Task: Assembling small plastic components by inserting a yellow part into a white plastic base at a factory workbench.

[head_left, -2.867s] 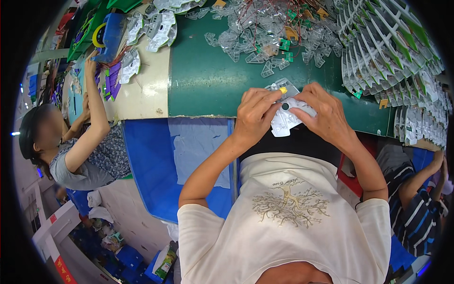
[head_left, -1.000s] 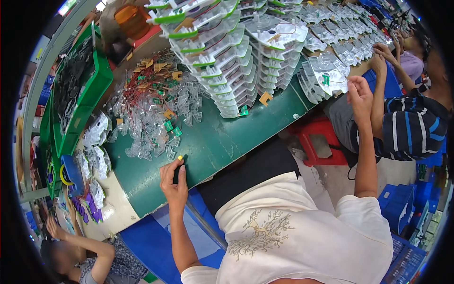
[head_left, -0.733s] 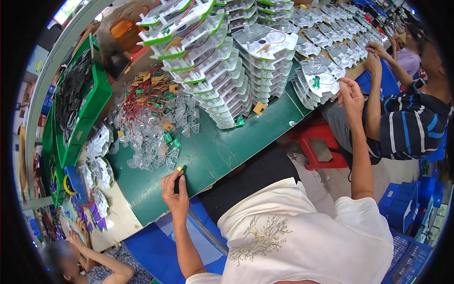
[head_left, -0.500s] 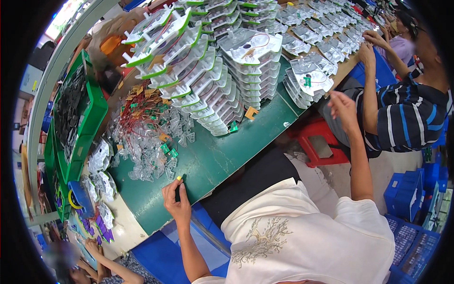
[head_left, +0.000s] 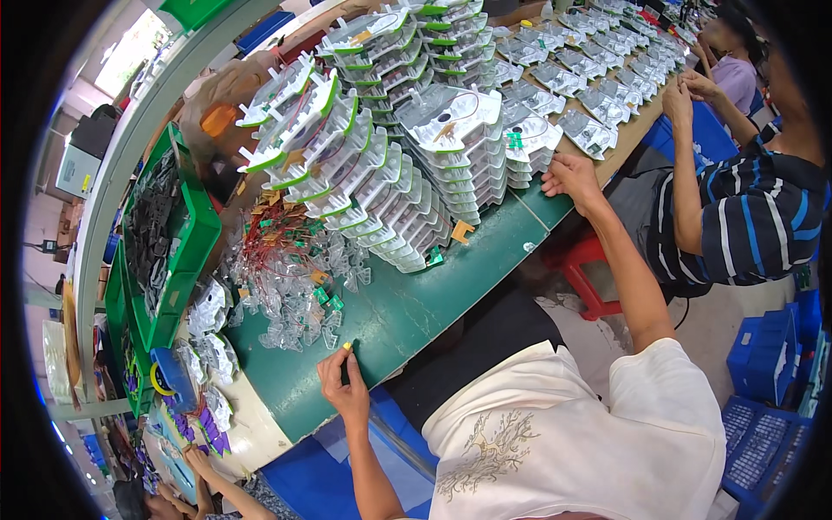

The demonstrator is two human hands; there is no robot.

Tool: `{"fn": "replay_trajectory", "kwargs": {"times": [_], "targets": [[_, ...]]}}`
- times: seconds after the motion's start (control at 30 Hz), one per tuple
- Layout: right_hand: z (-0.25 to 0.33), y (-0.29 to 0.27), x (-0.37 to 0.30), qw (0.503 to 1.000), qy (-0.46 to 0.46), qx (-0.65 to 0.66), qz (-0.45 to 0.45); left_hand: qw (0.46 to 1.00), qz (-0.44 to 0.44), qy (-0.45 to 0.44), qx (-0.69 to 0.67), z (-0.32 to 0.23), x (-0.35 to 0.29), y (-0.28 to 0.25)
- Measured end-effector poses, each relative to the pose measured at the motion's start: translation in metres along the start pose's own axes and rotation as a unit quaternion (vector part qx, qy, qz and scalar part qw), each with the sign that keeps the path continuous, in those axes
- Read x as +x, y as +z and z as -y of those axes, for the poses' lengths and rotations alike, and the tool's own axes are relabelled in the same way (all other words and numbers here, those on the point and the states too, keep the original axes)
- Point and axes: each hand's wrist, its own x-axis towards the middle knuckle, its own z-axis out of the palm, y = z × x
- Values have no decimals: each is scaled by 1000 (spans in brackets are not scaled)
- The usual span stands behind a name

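Note:
My left hand (head_left: 345,390) is over the near edge of the green bench, thumb and finger pinching a small yellow piece (head_left: 347,346). At the right, my right hand (head_left: 574,182) is closed, its fingertips close to a short stack of clear and white plastic housings (head_left: 530,139). A green circuit board (head_left: 515,140) shows on the top housing. What those fingers hold, if anything, is hidden. Left of this stack rise taller stacks of green-edged housings (head_left: 451,117). A heap of clear plastic parts (head_left: 295,303) with red wires and small boards lies beyond my left hand.
An orange-brown piece (head_left: 462,231) lies on the green bench (head_left: 407,303). Green bins of dark parts (head_left: 156,234) stand at the left. Rows of housings (head_left: 598,95) fill the far right. A co-worker in a striped shirt (head_left: 737,217) sits at the right, near a red stool (head_left: 585,277).
My right hand has moved left and nearer the short stack, which now sits closer to the taller one. My left hand keeps its pinch on the yellow piece. The whole view has shifted slightly.

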Motion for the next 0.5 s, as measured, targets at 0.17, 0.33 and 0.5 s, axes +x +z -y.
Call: {"fn": "replay_trajectory", "kwargs": {"times": [0.17,0.33,0.5], "targets": [[0,16,6,1000,-14,16,-5,999,-27,12,18,5,-5,-2],[-13,14,-37,989,-107,-89,-53,998,-64,21,15,6,5,1],[13,89,-139,966,-96,-155,183,996,-85,26,-12,5,10,3]]}}
